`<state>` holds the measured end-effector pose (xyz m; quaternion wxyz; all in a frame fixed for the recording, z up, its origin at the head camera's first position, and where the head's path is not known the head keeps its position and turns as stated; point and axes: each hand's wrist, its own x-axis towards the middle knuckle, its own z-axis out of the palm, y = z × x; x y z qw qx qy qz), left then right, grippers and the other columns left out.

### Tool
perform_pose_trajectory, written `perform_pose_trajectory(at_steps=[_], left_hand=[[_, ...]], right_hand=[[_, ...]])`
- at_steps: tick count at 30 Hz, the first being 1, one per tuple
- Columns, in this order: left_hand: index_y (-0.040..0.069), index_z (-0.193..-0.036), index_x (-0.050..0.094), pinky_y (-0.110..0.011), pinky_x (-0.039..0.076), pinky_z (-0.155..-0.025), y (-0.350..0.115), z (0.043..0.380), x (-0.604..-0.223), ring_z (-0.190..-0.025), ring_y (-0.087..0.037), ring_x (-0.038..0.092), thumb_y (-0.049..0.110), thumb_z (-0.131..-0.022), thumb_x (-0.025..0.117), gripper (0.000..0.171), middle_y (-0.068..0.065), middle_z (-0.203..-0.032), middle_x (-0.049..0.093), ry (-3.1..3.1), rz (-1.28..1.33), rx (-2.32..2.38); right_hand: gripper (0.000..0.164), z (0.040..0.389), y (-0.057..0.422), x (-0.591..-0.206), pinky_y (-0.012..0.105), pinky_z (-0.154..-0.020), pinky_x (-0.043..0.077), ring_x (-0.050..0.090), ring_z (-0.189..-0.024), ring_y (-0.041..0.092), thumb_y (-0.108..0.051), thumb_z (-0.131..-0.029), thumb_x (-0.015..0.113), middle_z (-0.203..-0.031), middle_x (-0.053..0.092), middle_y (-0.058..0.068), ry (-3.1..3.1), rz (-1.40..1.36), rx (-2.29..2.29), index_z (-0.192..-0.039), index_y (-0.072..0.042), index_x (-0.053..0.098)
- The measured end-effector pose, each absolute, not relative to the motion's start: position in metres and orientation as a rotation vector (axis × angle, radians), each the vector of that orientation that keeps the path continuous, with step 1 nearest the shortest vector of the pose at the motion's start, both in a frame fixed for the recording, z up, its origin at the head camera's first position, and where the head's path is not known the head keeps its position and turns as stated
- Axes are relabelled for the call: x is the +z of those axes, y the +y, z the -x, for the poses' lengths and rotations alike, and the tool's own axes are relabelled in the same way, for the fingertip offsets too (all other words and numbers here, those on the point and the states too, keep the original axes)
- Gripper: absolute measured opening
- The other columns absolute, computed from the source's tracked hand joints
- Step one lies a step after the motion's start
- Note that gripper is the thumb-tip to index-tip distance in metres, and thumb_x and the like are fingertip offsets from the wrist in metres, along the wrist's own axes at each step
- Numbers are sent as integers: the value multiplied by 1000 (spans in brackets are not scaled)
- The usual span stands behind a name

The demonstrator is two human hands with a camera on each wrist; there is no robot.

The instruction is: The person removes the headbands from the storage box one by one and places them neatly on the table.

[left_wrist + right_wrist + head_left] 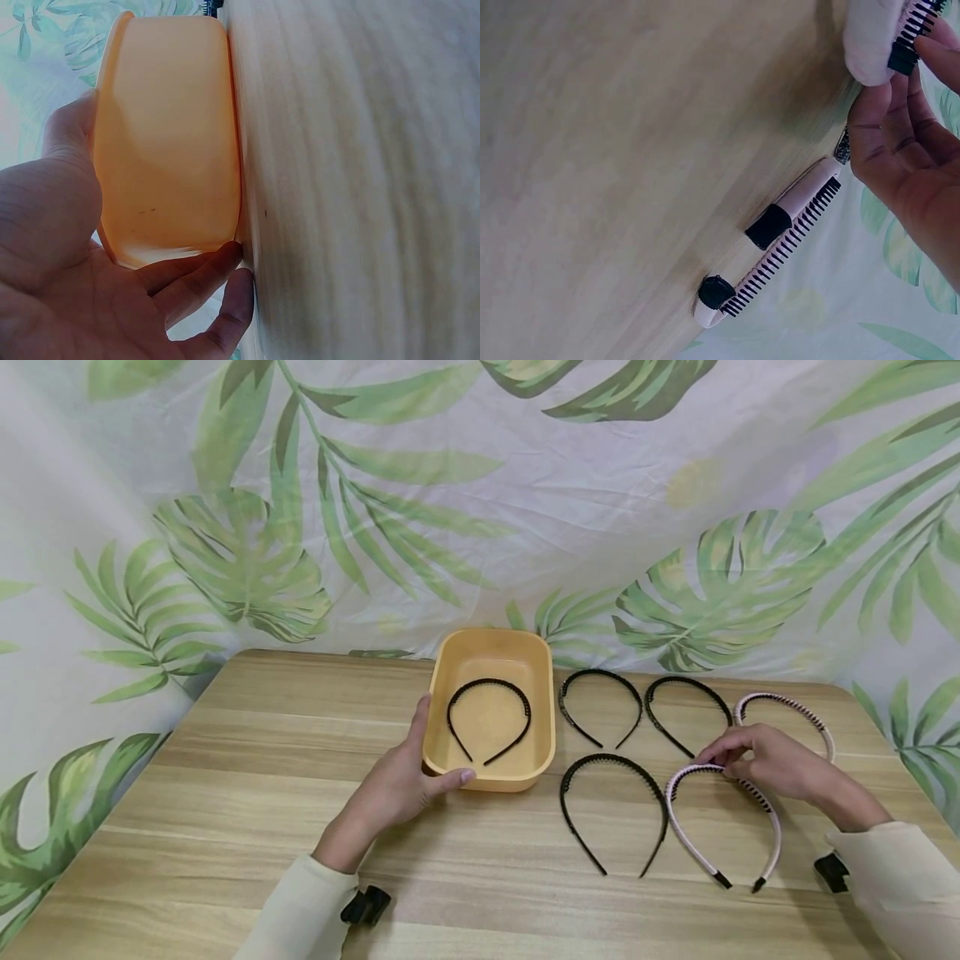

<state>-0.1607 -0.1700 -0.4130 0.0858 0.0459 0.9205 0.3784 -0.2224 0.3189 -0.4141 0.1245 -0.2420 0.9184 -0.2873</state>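
Observation:
My left hand [393, 787] grips the near left corner of an orange-yellow plastic basin [495, 645], thumb over the near rim and fingers along the left side. The left wrist view shows the fingertips low on the basin's wall [172, 127], close to the tabletop. Inside the basin lies one black headband [487, 682]. On the right, my right hand [780, 766] pinches the top of a pale pink headband [693, 851] with black comb teeth, between thumb and fingers. Its two black-tipped ends point toward me.
A black headband [615, 758] lies left of the held one. Behind are two more black headbands [600, 672] and another pink headband [787, 698], partly behind my right hand. All lie on the wooden table [262, 760], with a leaf-print cloth [420, 527] hanging behind it.

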Motion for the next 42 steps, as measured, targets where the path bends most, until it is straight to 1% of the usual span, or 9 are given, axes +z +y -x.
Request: perform_pose_trajectory(at_steps=[7, 14, 20, 23, 28, 31, 36, 42], left_hand=[[20, -169, -9, -54, 50, -99, -170, 161, -413, -110, -30, 67, 54, -90, 79, 124, -32, -148, 55, 2742, -129, 1125], [19, -170, -9, -53, 51, -98, -170, 161, -414, -109, -30, 67, 54, -90, 79, 124, -32, -148, 55, 2746, -128, 1122], [20, -170, -9, -55, 50, -100, -170, 161, -414, -113, -32, 67, 54, -90, 79, 124, -32, -150, 54, 2746, -132, 1127], [20, -170, -9, -56, 49, -102, -169, 161, -414, -117, -34, 66, 54, -90, 79, 123, -32, -152, 52, 2747, -130, 1126], [20, -169, -9, -56, 49, -103, -169, 161, -414, -118, -35, 66, 54, -90, 79, 124, -32, -153, 50, 2746, -119, 1117], [19, -169, -9, -56, 49, -104, -169, 161, -413, -120, -36, 66, 54, -90, 79, 124, -32, -154, 49, 2744, -116, 1115], [19, -169, -9, -57, 47, -106, -169, 161, -413, -125, -39, 63, 55, -90, 78, 123, -32, -157, 47, 2742, -118, 1112], [20, -169, -10, -58, 47, -107, -170, 161, -413, -127, -39, 63, 55, -90, 78, 123, -31, -158, 46, 2745, -114, 1110]], right_hand=[[29, 222, 319, -414, 22, -74, 48, 55, -89, -3, 10, -85, 72, -105, 74, 4, 2698, 715, -833, -108, -6, 81], [34, 220, 319, -408, 22, -71, 49, 56, -85, -3, 13, -87, 64, -102, 74, 2, 2727, 699, -848, -106, -10, 81], [27, 220, 314, -404, 22, -71, 48, 55, -88, -1, 8, -90, 67, -109, 75, 7, 2739, 650, -858, -108, -8, 81], [26, 220, 311, -402, 22, -71, 47, 54, -87, -2, 6, -90, 69, -107, 74, 5, 2758, 637, -852, -110, -7, 80], [26, 219, 305, -400, 22, -72, 46, 53, -84, -3, 7, -89, 71, -95, 70, 0, 2827, 738, -857, -110, -6, 80], [26, 220, 302, -399, 22, -72, 47, 53, -84, -4, 7, -89, 73, -92, 70, -1, 2852, 818, -872, -110, -6, 80], [28, 221, 297, -397, 22, -71, 49, 56, -84, -4, 9, -89, 72, -90, 72, -2, 2873, 916, -885, -111, -7, 80], [26, 222, 290, -392, 25, -68, 47, 58, -86, -4, 3, -92, 73, -94, 74, -1, 2872, 927, -876, -116, -8, 78]])
